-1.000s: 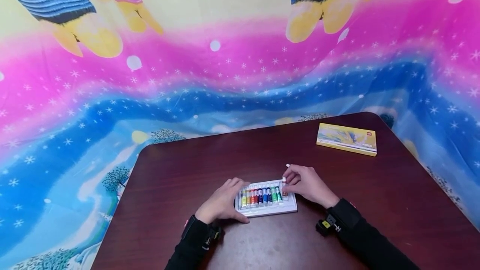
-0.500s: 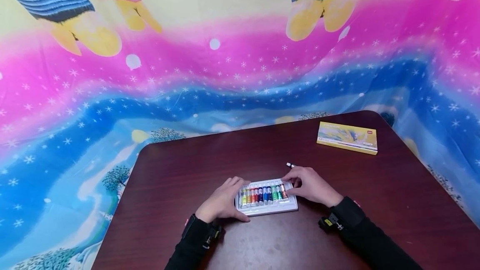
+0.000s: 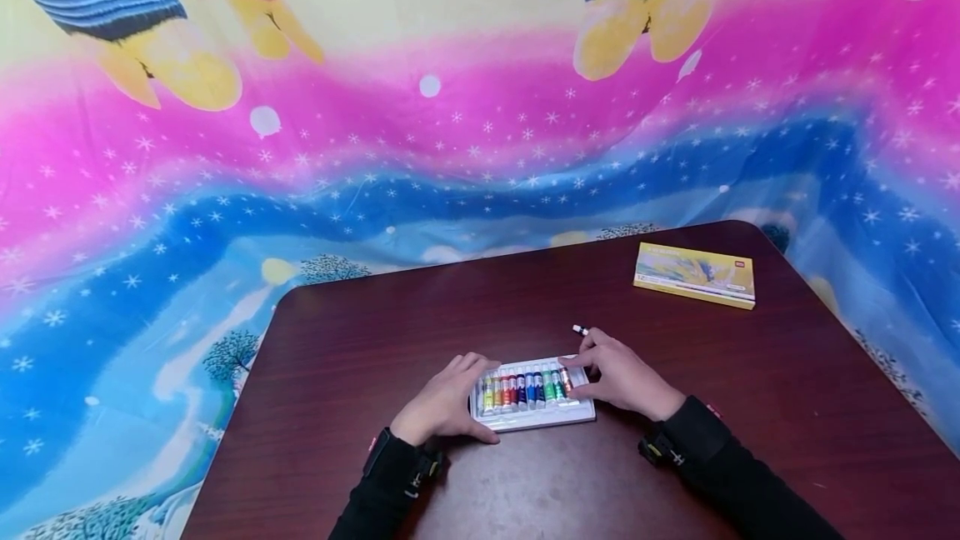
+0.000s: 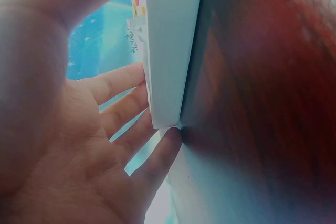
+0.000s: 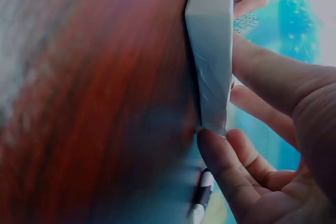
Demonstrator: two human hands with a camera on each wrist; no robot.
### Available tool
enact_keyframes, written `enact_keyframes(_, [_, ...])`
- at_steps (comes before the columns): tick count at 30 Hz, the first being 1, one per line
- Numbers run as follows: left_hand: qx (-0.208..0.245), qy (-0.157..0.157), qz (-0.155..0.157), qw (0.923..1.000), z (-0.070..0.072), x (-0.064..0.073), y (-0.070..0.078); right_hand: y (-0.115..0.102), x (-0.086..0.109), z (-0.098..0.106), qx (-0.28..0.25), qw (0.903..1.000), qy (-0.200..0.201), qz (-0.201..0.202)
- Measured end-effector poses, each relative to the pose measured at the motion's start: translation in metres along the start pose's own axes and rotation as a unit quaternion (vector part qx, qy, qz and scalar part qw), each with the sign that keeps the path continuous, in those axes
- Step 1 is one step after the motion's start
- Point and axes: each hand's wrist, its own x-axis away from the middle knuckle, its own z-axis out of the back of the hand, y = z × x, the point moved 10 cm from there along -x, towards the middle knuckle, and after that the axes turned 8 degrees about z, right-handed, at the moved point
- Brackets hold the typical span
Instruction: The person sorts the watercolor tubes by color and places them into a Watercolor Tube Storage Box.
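A white tray [image 3: 525,422] holding a row of small paint tubes [image 3: 531,390] in several colours lies on the dark wooden table. My left hand [image 3: 444,407] grips its left end, thumb at the near edge and fingers at the far corner. In the left wrist view, the fingertips meet the tray's white side wall [image 4: 170,51]. My right hand [image 3: 622,373] is at the right end, its thumb and forefinger on the brown paint tube [image 3: 566,380] lying in the row. In the right wrist view, other fingertips touch the tray corner [image 5: 215,119].
Just behind the right hand, a white-capped paint tube [image 3: 580,329] lies on the table, partly hidden by the fingers. A yellow box [image 3: 693,275] stands at the back right. Beyond the table's far edge hangs a patterned cloth [image 3: 450,148].
My right hand has lowered the brown paint tube into the row, and its fingers have shifted slightly over the tray's right end. The left hand has kept its place.
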Motion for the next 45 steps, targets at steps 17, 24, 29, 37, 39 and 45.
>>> enact_keyframes(17, [-0.002,0.0,0.005,1.0,-0.001,0.002,0.0,-0.004,0.003,0.002,0.029,0.9994,-0.013,0.016])
enact_keyframes(24, [0.001,-0.003,0.003,1.0,-0.001,0.001,0.002,0.023,0.005,0.039,0.064,0.9927,0.102,-0.007])
enact_keyframes(29, [-0.004,-0.004,0.005,1.0,-0.001,0.0,0.0,0.04,0.001,0.035,0.083,0.9932,0.079,-0.019])
enact_keyframes(37, [-0.011,-0.005,0.0,0.9999,-0.003,0.001,0.0,0.035,-0.005,0.022,0.055,0.997,0.053,-0.014])
enact_keyframes(39, [-0.008,-0.005,0.002,1.0,-0.002,0.001,0.0,0.037,-0.006,0.022,0.045,0.9968,0.06,-0.028])
enact_keyframes(45, [-0.001,-0.004,0.005,1.0,-0.001,0.0,-0.001,0.036,-0.007,0.027,0.048,0.9957,0.068,-0.041])
